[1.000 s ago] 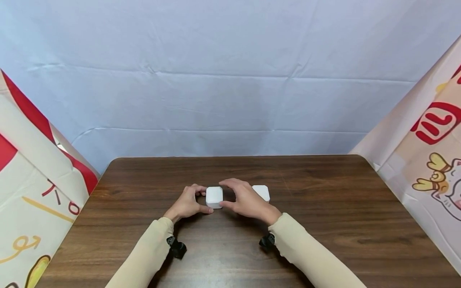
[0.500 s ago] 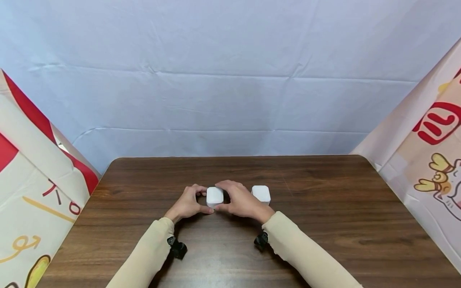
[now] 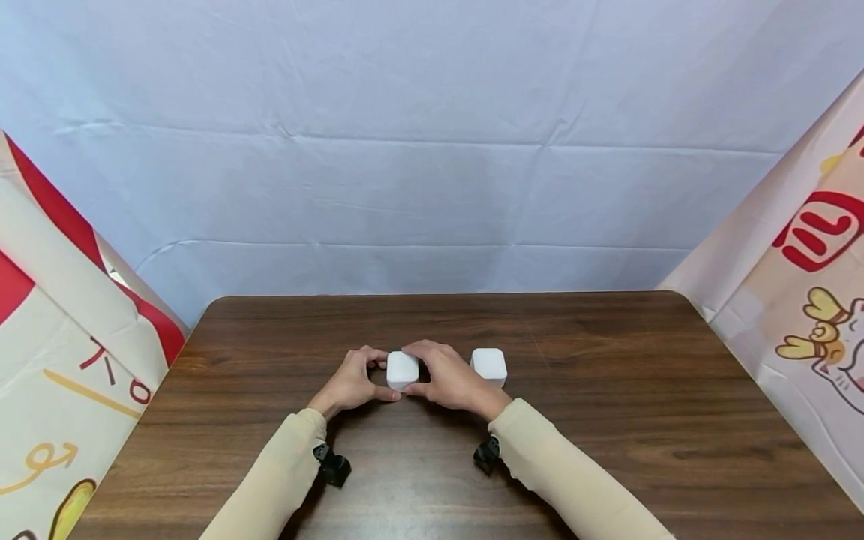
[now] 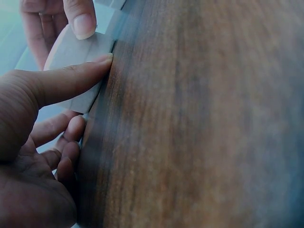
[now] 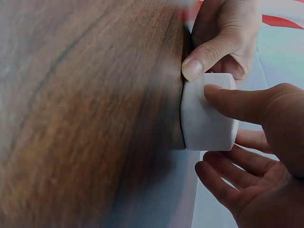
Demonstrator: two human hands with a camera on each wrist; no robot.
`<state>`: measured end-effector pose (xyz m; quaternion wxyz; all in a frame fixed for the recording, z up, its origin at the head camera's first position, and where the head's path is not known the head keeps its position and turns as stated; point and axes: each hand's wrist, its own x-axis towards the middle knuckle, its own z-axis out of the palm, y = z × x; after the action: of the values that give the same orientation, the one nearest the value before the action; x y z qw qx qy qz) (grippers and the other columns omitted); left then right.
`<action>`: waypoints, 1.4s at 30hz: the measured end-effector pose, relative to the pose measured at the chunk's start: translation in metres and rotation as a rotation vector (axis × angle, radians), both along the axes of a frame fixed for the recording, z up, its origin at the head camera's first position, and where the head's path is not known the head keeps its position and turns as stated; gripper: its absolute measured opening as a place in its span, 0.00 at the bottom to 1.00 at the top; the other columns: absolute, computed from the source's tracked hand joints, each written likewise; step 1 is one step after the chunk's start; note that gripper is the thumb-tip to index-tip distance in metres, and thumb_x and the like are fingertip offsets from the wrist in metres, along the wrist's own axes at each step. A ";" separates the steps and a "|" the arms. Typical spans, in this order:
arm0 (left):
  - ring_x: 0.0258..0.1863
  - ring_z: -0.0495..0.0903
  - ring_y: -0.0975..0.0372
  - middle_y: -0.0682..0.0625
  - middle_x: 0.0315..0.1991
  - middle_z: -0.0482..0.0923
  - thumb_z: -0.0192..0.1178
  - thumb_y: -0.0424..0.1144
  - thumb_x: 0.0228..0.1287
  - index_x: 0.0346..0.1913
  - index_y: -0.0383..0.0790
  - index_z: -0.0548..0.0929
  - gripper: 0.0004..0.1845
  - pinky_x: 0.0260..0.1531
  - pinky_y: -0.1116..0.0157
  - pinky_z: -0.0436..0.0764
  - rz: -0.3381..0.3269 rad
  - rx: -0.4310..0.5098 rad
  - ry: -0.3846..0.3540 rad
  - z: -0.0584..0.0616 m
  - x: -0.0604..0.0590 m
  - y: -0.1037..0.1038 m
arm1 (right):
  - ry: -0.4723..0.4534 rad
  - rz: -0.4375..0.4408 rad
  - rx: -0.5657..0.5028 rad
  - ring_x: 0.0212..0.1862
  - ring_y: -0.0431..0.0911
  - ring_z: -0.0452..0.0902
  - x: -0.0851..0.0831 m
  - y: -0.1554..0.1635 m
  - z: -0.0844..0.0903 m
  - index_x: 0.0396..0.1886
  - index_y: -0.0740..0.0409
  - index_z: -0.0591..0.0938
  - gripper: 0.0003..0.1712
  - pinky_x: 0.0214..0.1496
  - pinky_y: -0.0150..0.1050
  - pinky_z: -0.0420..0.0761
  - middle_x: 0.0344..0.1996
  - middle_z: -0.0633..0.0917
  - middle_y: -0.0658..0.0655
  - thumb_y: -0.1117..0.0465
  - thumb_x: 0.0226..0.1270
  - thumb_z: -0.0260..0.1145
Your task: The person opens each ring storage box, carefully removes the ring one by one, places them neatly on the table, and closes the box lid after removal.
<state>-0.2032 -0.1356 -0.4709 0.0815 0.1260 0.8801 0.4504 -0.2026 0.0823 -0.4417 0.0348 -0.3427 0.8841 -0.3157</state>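
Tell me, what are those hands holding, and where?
Both the left hand and right hand pinch the white cube by its sides, on the table.

The right hand (image 3: 451, 381) covers the 3 o'clock side of the white block (image 3: 402, 369), and its back hides the lower near corner of the second white block (image 3: 489, 365). In the left wrist view the left hand (image 4: 33, 142) is cut off at 7 o'clock, and the tabletop (image 4: 199, 123) is blurred.
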 end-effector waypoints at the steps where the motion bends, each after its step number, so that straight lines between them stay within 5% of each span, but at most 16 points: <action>1: 0.50 0.69 0.52 0.50 0.44 0.76 0.84 0.36 0.45 0.52 0.38 0.85 0.28 0.52 0.50 0.71 0.000 0.000 0.000 0.000 0.000 0.000 | -0.002 -0.003 0.001 0.60 0.56 0.77 0.000 0.000 0.000 0.67 0.66 0.75 0.35 0.56 0.50 0.79 0.62 0.79 0.62 0.61 0.63 0.77; 17: 0.47 0.70 0.53 0.49 0.43 0.76 0.84 0.35 0.44 0.52 0.36 0.85 0.29 0.51 0.51 0.72 0.003 0.008 0.004 -0.001 0.000 0.000 | -0.047 -0.084 -0.028 0.61 0.59 0.77 0.001 0.001 -0.003 0.67 0.66 0.75 0.37 0.59 0.53 0.77 0.60 0.79 0.63 0.60 0.61 0.79; 27: 0.48 0.71 0.53 0.50 0.43 0.77 0.84 0.35 0.44 0.52 0.36 0.85 0.29 0.51 0.51 0.72 0.003 0.004 0.011 -0.001 0.000 0.001 | -0.144 -0.137 -0.104 0.53 0.52 0.81 0.000 0.002 -0.009 0.66 0.67 0.75 0.37 0.52 0.44 0.82 0.58 0.80 0.62 0.61 0.59 0.79; 42: 0.49 0.69 0.53 0.50 0.43 0.76 0.84 0.35 0.44 0.51 0.37 0.86 0.28 0.52 0.51 0.70 0.004 0.003 0.015 0.000 0.000 0.000 | -0.203 -0.134 -0.172 0.53 0.53 0.82 -0.003 0.004 -0.013 0.63 0.63 0.78 0.33 0.53 0.45 0.82 0.55 0.81 0.60 0.63 0.58 0.80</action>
<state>-0.2031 -0.1352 -0.4714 0.0741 0.1279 0.8802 0.4510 -0.2053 0.0864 -0.4542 0.0732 -0.2510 0.8667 -0.4249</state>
